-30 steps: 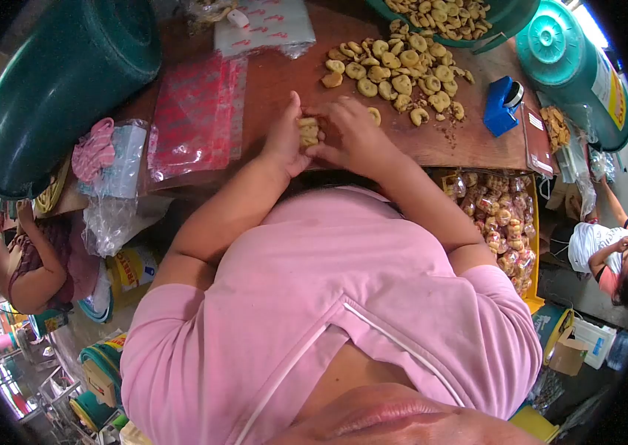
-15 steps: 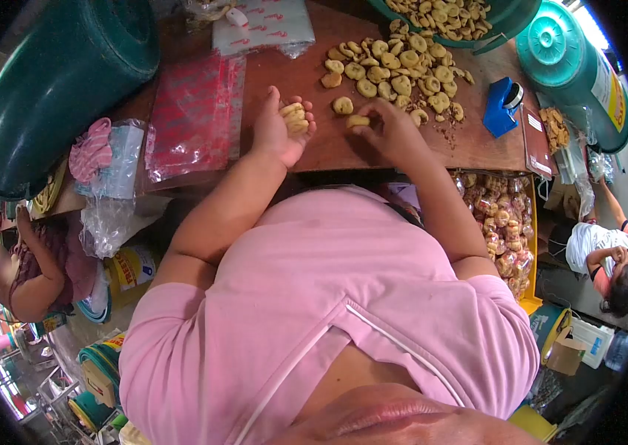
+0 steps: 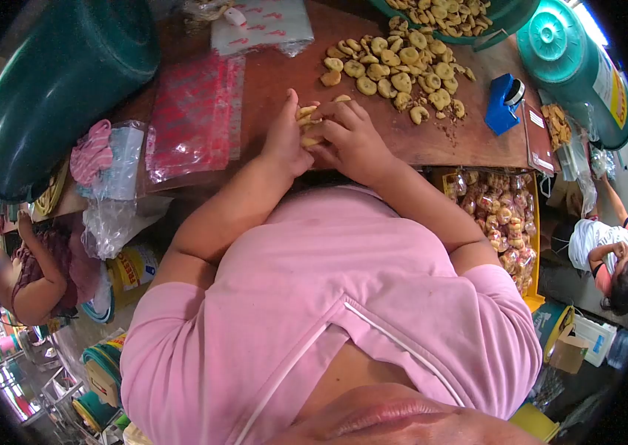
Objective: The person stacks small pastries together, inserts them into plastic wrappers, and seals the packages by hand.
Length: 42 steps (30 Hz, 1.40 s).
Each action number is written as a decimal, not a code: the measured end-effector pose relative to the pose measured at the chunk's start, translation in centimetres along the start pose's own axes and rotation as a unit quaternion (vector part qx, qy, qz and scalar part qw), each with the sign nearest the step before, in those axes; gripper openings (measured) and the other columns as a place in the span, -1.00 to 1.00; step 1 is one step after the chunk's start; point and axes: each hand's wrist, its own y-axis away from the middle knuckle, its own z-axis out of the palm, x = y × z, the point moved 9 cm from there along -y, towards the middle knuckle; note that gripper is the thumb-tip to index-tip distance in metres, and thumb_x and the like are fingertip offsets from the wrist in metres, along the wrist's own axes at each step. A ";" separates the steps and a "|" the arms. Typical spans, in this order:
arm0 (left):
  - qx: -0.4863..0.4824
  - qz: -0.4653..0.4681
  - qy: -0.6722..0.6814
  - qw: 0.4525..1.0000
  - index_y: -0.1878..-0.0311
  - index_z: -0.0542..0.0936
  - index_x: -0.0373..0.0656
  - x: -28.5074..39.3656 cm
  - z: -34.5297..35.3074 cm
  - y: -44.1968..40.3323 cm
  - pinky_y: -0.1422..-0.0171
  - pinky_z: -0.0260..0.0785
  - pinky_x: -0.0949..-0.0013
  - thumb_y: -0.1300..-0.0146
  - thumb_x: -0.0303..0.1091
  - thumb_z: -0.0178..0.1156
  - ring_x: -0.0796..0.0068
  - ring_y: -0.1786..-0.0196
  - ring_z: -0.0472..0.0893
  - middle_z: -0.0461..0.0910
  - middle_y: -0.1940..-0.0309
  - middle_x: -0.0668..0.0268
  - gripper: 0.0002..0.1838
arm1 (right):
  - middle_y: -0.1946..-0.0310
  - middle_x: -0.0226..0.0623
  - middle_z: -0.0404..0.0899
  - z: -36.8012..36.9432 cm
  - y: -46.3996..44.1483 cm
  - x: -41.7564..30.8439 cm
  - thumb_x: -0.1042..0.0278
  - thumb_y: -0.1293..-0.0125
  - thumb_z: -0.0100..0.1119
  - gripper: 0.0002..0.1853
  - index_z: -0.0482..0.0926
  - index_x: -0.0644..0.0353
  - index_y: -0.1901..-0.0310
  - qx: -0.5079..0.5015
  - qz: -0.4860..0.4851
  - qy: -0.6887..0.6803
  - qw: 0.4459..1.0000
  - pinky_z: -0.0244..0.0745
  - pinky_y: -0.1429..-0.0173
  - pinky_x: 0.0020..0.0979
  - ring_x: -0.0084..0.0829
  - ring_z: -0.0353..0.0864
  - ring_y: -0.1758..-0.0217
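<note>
Several round yellow-brown cookies (image 3: 305, 113) are held in my left hand (image 3: 287, 141), its fingers curled around them and its thumb pointing up. My right hand (image 3: 352, 139) has come up against it, fingers bent over a cookie at the left hand's opening. Part of what lies between the two hands is hidden by the right fingers. Another cookie edge shows just above the right knuckles. Beyond the hands, a loose pile of the same cookies (image 3: 403, 67) lies on the brown table (image 3: 277, 74), with crumbs at its near side.
Red printed plastic bags (image 3: 189, 119) lie left of my hands, clear printed bags (image 3: 262, 26) behind. A blue tape dispenser (image 3: 503, 104) stands right of the pile. A green basin (image 3: 503, 30) holds more cookies. Below the table edge, a yellow crate (image 3: 533, 274) holds packed cookies. People sit at both sides.
My right hand has picked up a cookie from the table and moved left to meet my left hand. A single cookie near the pile's front has gone from its place.
</note>
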 end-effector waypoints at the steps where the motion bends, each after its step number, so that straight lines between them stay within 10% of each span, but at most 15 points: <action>1: 0.004 -0.005 0.004 1.000 0.13 0.53 -0.01 -0.1 0.5 0.3 0.37 0.43 0.26 -0.51 0.33 -0.06 0.35 0.31 0.63 0.64 0.28 0.30 -0.45 | -0.09 -0.28 0.53 0.1 0.1 0.1 0.30 -0.04 0.54 -0.64 0.69 0.01 0.08 -0.003 0.003 0.001 1.000 0.44 -0.24 -0.10 -0.09 0.51 -0.15; 10: 0.102 0.081 -0.077 0.988 0.17 0.55 0.03 4.2 -3.6 2.2 0.29 0.49 0.31 -0.48 0.34 -0.01 0.40 0.33 0.60 0.62 0.28 0.36 -0.47 | 0.11 -0.10 0.65 -5.6 0.8 10.0 0.35 -0.22 0.44 -0.67 0.68 0.15 -0.03 0.036 0.256 0.010 0.966 0.52 -0.15 -0.13 -0.02 0.62 -0.02; 16: 0.047 0.044 -0.105 0.992 0.13 0.57 0.03 2.9 -3.9 0.7 0.29 0.51 0.31 -0.48 0.35 -0.02 0.43 0.37 0.60 0.62 0.31 0.38 -0.45 | 0.07 -0.05 0.69 1.3 0.9 9.9 0.37 -0.27 0.39 -0.67 0.65 0.26 -0.04 -0.118 0.179 0.070 0.974 0.58 -0.12 -0.17 -0.02 0.67 -0.04; 22: 0.034 0.059 -0.265 0.962 0.10 0.57 -0.06 2.0 -2.5 1.1 0.32 0.55 0.31 -0.39 0.48 -0.03 0.43 0.40 0.65 0.62 0.33 0.30 -0.30 | 0.08 -0.11 0.69 -0.3 -0.6 7.9 0.31 -0.33 0.39 -0.69 0.64 0.24 -0.03 -0.012 0.301 -0.187 0.935 0.57 -0.07 -0.22 -0.08 0.68 0.05; 35: -0.032 0.055 -0.258 0.964 0.00 0.58 -0.08 0.8 0.3 1.9 0.33 0.52 0.37 -0.42 0.52 -0.17 0.50 0.41 0.59 0.57 0.37 0.39 -0.23 | 0.20 0.00 0.68 -2.1 -1.1 2.6 0.17 -0.31 0.37 -0.72 0.70 0.20 0.09 -0.037 0.134 -0.080 0.987 0.50 -0.11 -0.04 0.04 0.63 0.04; 42: -0.025 0.051 -0.200 0.978 -0.03 0.59 -0.07 0.8 -1.1 0.6 0.28 0.57 0.32 -0.46 0.47 -0.16 0.48 0.34 0.65 0.62 0.30 0.38 -0.26 | -0.19 -0.10 0.54 -1.2 -0.5 0.1 0.11 -0.14 0.49 -0.26 0.46 0.15 -0.35 -0.073 0.042 -0.010 0.996 0.29 -0.42 -0.07 0.00 0.46 -0.27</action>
